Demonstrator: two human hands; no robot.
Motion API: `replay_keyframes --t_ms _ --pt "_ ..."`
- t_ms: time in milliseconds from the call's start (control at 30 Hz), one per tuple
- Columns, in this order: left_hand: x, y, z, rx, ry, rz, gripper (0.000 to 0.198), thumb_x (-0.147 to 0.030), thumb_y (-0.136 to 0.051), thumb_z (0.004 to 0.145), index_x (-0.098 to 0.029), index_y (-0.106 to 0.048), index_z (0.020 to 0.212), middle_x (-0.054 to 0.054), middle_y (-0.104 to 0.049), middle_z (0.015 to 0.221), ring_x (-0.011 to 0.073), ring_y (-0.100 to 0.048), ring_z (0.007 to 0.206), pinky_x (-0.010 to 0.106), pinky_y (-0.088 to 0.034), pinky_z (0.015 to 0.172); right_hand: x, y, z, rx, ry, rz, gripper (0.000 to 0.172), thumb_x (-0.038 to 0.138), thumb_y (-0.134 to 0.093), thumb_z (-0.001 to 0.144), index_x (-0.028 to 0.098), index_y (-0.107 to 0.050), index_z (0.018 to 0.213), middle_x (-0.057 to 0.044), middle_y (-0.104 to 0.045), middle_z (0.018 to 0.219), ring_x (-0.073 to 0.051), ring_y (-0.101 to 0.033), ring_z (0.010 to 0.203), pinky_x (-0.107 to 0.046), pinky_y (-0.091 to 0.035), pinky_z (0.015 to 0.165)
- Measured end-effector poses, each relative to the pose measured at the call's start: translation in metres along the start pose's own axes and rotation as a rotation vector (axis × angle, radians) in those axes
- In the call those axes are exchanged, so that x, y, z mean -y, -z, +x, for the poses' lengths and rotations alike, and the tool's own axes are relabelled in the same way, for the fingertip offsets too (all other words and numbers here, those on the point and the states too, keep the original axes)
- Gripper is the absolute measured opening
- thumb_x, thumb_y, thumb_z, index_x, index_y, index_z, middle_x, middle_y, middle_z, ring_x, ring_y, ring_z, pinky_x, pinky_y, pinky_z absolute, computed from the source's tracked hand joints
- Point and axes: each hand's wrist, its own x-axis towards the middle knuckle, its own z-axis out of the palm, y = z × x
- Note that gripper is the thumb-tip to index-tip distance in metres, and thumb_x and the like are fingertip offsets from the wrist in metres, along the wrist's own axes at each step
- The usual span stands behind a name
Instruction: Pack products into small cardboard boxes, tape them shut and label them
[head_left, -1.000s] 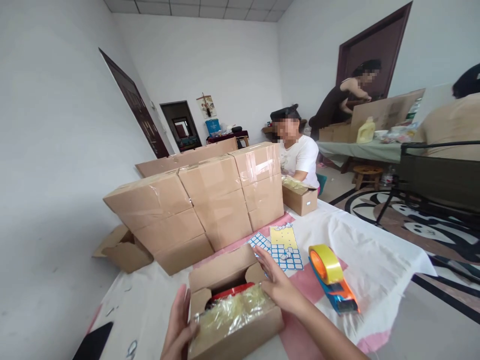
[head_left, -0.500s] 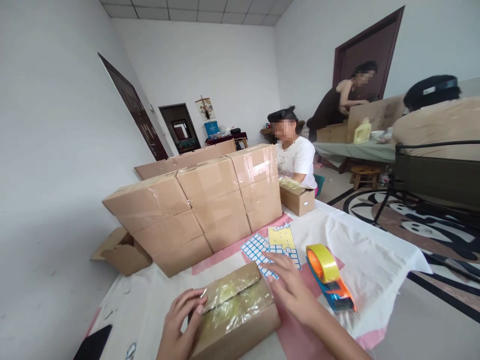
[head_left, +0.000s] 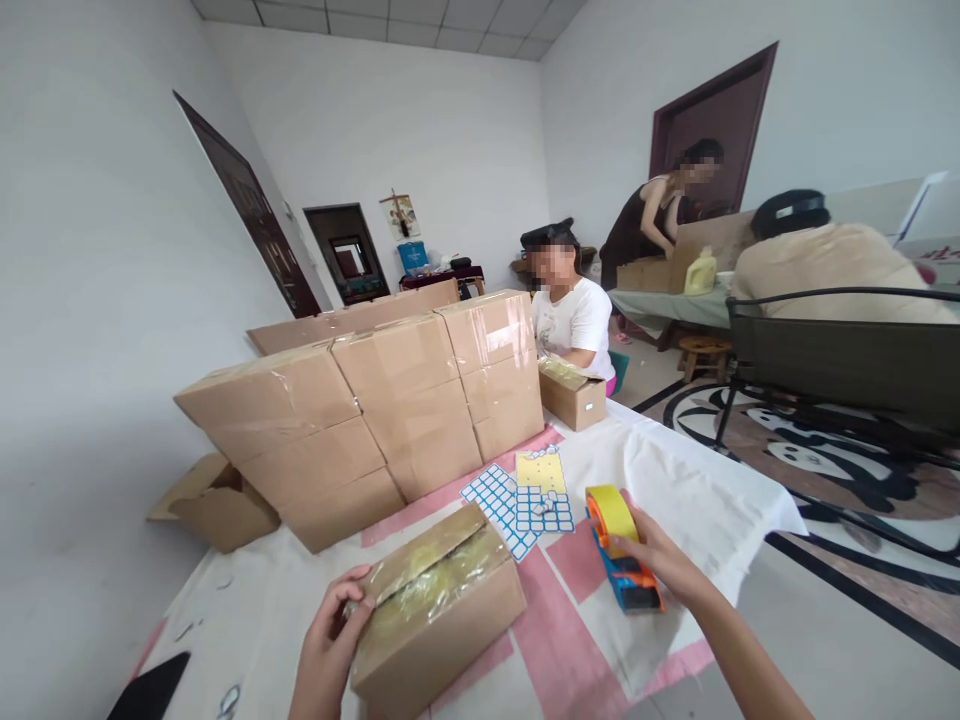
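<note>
In front of me lies a cardboard box, its top flaps almost meeting, with shiny clear tape across part of them. My left hand grips the box's left end, fingers bent over the top edge. To the right, my right hand is closed around a tape dispenser, orange and blue with a yellow roll of tape. Its thumb shows on the near side, while the other fingers are partly hidden behind the roll. Between box and dispenser, sheets of blue-edged labels lie on the cloth beside a yellow sheet.
Taped cardboard boxes are stacked at the back of the cloth-covered table. An open carton stands at left, a dark flat object at front left. Across the table sits a person beside another box.
My right hand has left the box's right side and moved right onto the tape dispenser, closing on it. My left hand stays on the box. The view has shifted slightly right.
</note>
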Motion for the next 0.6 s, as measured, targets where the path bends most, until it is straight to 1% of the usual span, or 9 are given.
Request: replay_keyframes --t_ms 67,167,233,333,400,500,567,600 --pt "0.0 0.0 -0.001 0.018 -0.003 -0.012 0.048 -0.067 -0.07 0.072 -0.023 -0.053 0.077 0.007 -0.061 0.133 0.0337 -0.052 0.132 0.038 -0.044 0.102 -0.005 0.001 0.0 0.002 0.002 0.007 0.065 0.046 -0.075 0.078 0.021 -0.056 0.135 -0.012 -0.073 0.117 -0.03 -0.07 0.105 -0.037 -0.06 0.076" --pt "0.0 0.002 -0.005 0.026 0.019 0.01 0.047 -0.068 -0.067 0.073 -0.023 -0.052 0.077 0.007 -0.06 0.135 0.0347 -0.05 0.133 0.043 -0.041 0.107 -0.017 0.006 0.002 -0.015 0.009 -0.023 0.056 0.051 -0.07 0.082 0.017 -0.063 0.126 -0.012 -0.073 0.113 -0.031 -0.07 0.102 -0.037 -0.06 0.077" --pt "-0.001 0.003 -0.008 0.018 0.023 0.016 0.045 -0.067 -0.066 0.075 -0.024 -0.053 0.078 0.006 -0.06 0.138 0.0342 -0.048 0.136 0.045 -0.036 0.112 -0.026 0.007 0.003 -0.061 0.031 -0.016 0.051 0.054 -0.067 0.084 0.016 -0.068 0.118 -0.013 -0.074 0.112 -0.031 -0.071 0.102 -0.038 -0.059 0.082" --pt "-0.001 0.0 -0.012 -0.017 0.0 -0.031 0.041 -0.063 -0.066 0.078 -0.024 -0.053 0.081 0.005 -0.058 0.143 0.0315 -0.046 0.139 0.044 -0.031 0.116 -0.035 0.005 0.003 -0.174 0.065 0.031 0.05 0.056 -0.068 0.081 0.018 -0.071 0.113 -0.012 -0.076 0.111 -0.032 -0.071 0.102 -0.04 -0.058 0.086" --pt "-0.001 -0.005 -0.015 -0.071 -0.005 -0.094 0.04 -0.06 -0.069 0.076 -0.024 -0.053 0.084 0.005 -0.061 0.14 0.0305 -0.049 0.137 0.041 -0.035 0.113 -0.037 0.0 0.002 -0.21 0.109 0.039 0.05 0.058 -0.071 0.079 0.018 -0.072 0.109 -0.011 -0.077 0.108 -0.033 -0.071 0.101 -0.041 -0.058 0.086" --pt "0.001 -0.014 -0.016 -0.154 -0.001 -0.136 0.041 -0.057 -0.071 0.074 -0.025 -0.056 0.095 0.006 -0.064 0.137 0.03 -0.054 0.131 0.039 -0.042 0.106 -0.033 -0.012 -0.002 -0.217 0.157 0.101 0.049 0.062 -0.069 0.082 0.019 -0.07 0.106 -0.011 -0.078 0.101 -0.031 -0.073 0.095 -0.039 -0.058 0.083" --pt "-0.001 -0.014 -0.015 -0.169 0.0 -0.118 0.045 -0.057 -0.069 0.075 -0.024 -0.058 0.103 0.007 -0.062 0.14 0.0304 -0.054 0.131 0.041 -0.043 0.107 -0.028 -0.024 -0.007 -0.243 0.133 0.211 0.05 0.065 -0.067 0.083 0.021 -0.067 0.107 -0.01 -0.078 0.096 -0.03 -0.075 0.09 -0.038 -0.059 0.077" --pt "-0.004 -0.012 -0.013 -0.158 0.001 -0.112 0.047 -0.057 -0.067 0.076 -0.024 -0.058 0.108 0.008 -0.062 0.141 0.0307 -0.054 0.132 0.042 -0.043 0.108 -0.025 -0.031 -0.01 -0.268 0.118 0.268 0.052 0.068 -0.066 0.083 0.022 -0.066 0.107 -0.009 -0.078 0.093 -0.03 -0.075 0.089 -0.037 -0.06 0.074"
